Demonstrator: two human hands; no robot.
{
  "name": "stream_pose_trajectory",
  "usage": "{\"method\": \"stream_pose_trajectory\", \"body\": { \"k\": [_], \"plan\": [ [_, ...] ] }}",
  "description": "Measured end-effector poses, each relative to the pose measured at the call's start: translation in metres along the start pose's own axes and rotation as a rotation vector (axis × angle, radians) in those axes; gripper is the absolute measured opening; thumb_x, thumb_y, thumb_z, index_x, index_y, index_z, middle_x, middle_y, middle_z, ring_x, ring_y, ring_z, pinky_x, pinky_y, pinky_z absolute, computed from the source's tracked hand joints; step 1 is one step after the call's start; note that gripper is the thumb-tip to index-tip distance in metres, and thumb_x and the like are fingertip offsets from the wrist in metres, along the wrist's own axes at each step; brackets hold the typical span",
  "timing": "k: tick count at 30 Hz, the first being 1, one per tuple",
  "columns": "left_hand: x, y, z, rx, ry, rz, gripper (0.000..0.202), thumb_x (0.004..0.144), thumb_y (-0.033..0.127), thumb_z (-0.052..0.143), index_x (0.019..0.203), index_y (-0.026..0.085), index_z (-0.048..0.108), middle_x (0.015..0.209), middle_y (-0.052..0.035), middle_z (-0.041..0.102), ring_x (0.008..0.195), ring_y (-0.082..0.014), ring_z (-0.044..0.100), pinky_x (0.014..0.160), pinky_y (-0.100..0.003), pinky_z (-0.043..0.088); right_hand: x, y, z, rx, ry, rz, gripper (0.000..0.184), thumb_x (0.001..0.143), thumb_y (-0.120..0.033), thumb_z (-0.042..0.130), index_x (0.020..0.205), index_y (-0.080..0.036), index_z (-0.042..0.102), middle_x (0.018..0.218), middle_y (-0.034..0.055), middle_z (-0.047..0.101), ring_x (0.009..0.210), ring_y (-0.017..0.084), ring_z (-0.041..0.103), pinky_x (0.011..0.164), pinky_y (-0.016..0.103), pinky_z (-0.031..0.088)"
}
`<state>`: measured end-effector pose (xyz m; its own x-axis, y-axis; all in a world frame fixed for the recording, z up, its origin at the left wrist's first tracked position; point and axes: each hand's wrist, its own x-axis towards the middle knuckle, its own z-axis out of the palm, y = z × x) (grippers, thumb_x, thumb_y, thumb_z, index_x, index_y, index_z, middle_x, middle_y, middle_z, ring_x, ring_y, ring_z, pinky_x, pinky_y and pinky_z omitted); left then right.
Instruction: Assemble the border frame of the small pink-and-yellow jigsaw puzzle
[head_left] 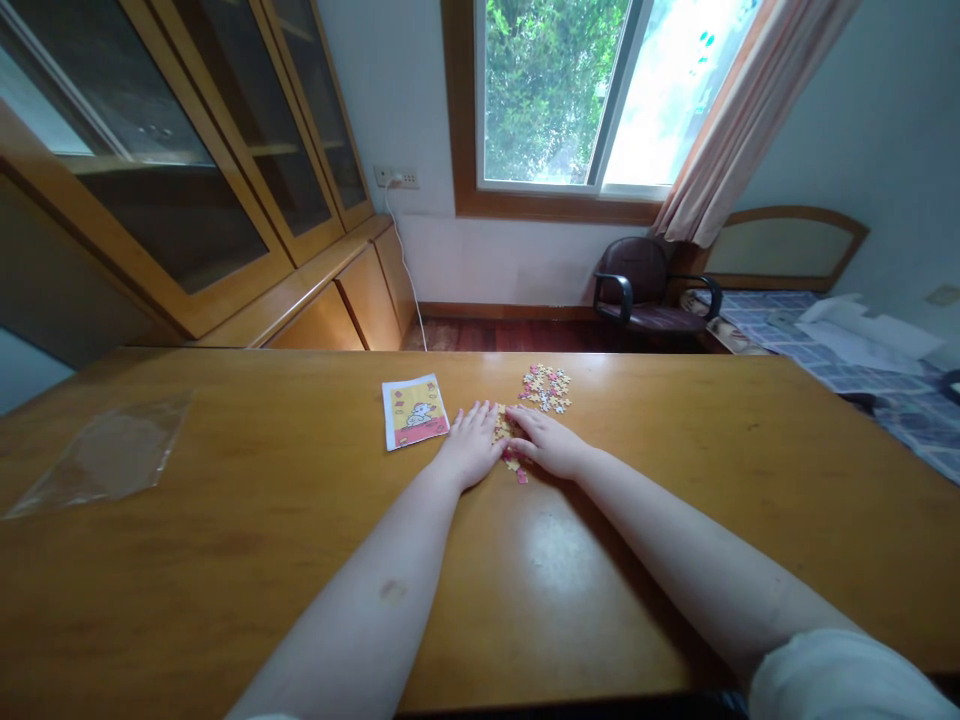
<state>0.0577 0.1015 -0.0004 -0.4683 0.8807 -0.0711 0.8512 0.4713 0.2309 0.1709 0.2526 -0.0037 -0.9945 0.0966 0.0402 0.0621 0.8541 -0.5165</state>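
Note:
A cluster of yellow and pink jigsaw pieces (502, 425) lies on the wooden table between my two hands, partly covered by them. My left hand (472, 443) rests flat over the left side of the cluster, fingers stretched forward. From the other side, my right hand (546, 442) reaches in with fingers extended, its fingertips at the pieces. Just behind my right hand sits a second pile of jigsaw pieces (546, 388), white, pink and yellow. A picture card (415, 412) with a white cartoon animal on yellow and pink lies close to my left hand.
On the left of the table (300, 560) lies a clear plastic bag (112, 450). Beyond the table's far edge stand a glass-door cabinet (225, 150), an armchair (649, 285) under the window and a bed (840, 330) at the right.

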Motion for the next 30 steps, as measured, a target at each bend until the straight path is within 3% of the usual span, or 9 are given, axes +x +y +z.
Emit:
{"method": "stream_pose_trajectory", "body": {
  "k": [5,11,15,18,25,30],
  "plan": [
    [-0.006,0.012,0.001,-0.057,-0.024,0.071,0.067,0.094,0.045,0.038,0.151,0.012,0.026,0.158,-0.0126,0.024,0.147,-0.0251,0.017,0.12,-0.046,0.013,-0.014,-0.004,-0.002,-0.03,-0.03,-0.035,0.071,0.092,-0.056,0.045,0.147,-0.013,0.036,0.152,0.0164,0.034,0.143,0.028,0.027,0.118,0.048,0.022],
    [-0.011,0.018,-0.003,-0.104,0.025,0.11,0.064,0.092,0.047,0.042,0.147,0.016,0.035,0.155,-0.0113,0.032,0.144,-0.0248,0.026,0.119,-0.044,0.017,-0.038,-0.005,-0.008,0.024,-0.041,-0.045,0.067,0.09,-0.055,0.049,0.144,-0.016,0.042,0.151,0.0154,0.037,0.143,0.026,0.029,0.117,0.045,0.025],
    [-0.008,0.021,0.0,-0.074,-0.002,0.126,0.066,0.093,0.052,0.038,0.15,0.02,0.03,0.158,-0.0081,0.026,0.146,-0.0259,0.02,0.119,-0.049,0.012,-0.052,-0.014,-0.003,-0.038,-0.039,0.039,0.105,0.074,-0.068,0.062,0.152,-0.011,0.022,0.158,0.0203,0.015,0.147,0.031,0.009,0.119,0.053,0.011],
    [-0.007,0.024,0.004,-0.055,-0.006,0.16,0.065,0.092,0.053,0.039,0.149,0.022,0.033,0.156,-0.007,0.03,0.146,-0.0254,0.022,0.119,-0.05,0.012,-0.057,-0.019,0.002,-0.098,-0.065,0.056,0.124,0.062,-0.073,0.069,0.154,-0.008,0.015,0.157,0.0222,0.012,0.147,0.033,0.008,0.119,0.054,0.008],
    [-0.016,0.035,0.004,-0.057,-0.01,0.231,0.075,0.085,0.056,0.05,0.148,0.019,0.034,0.155,-0.0085,0.033,0.145,-0.0252,0.025,0.12,-0.044,0.015,-0.066,-0.009,-0.007,-0.08,-0.034,0.001,0.092,0.076,-0.062,0.064,0.149,-0.014,0.034,0.155,0.0183,0.027,0.144,0.031,0.025,0.118,0.051,0.021],
    [-0.012,0.038,0.01,-0.089,0.015,0.205,0.073,0.084,0.052,0.053,0.147,0.018,0.037,0.154,-0.0088,0.036,0.144,-0.0253,0.026,0.12,-0.042,0.017,-0.066,-0.005,-0.006,-0.037,0.0,0.005,0.089,0.075,-0.056,0.069,0.147,-0.015,0.037,0.152,0.0182,0.033,0.142,0.031,0.029,0.117,0.052,0.023]
  ]
}}
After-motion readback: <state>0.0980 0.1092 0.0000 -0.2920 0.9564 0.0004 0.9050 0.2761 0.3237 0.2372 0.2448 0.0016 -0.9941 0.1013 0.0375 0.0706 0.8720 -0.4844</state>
